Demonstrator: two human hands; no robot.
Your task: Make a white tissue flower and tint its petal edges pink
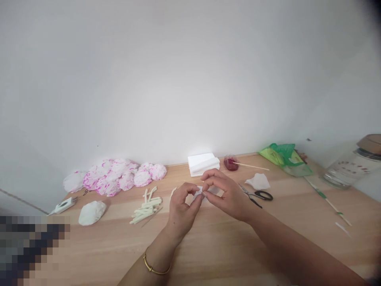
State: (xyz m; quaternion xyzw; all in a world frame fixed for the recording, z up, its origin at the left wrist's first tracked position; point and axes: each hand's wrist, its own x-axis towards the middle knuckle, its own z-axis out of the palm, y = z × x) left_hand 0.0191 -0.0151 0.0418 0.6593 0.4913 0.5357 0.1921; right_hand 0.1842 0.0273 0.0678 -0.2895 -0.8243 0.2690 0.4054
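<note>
My left hand (184,206) and my right hand (224,194) meet over the middle of the wooden table. Between their fingertips is a small piece of white tissue paper (197,192), mostly hidden by the fingers. Both hands are closed in a pinch on it. Just left of my left hand lies a pile of pale green twisted strips (147,208). To the right of my right hand are black-handled scissors (263,195) and a white petal-shaped piece of tissue (258,181). A folded stack of white tissue (203,163) lies behind the hands.
Pink-edged white tissue flowers (111,176) are heaped at the back left, with a white puff (92,212) and a white device (64,205) before them. A dark red dish (231,162) holds a stick. Green plastic bag (284,157) and glass jar (351,167) stand right.
</note>
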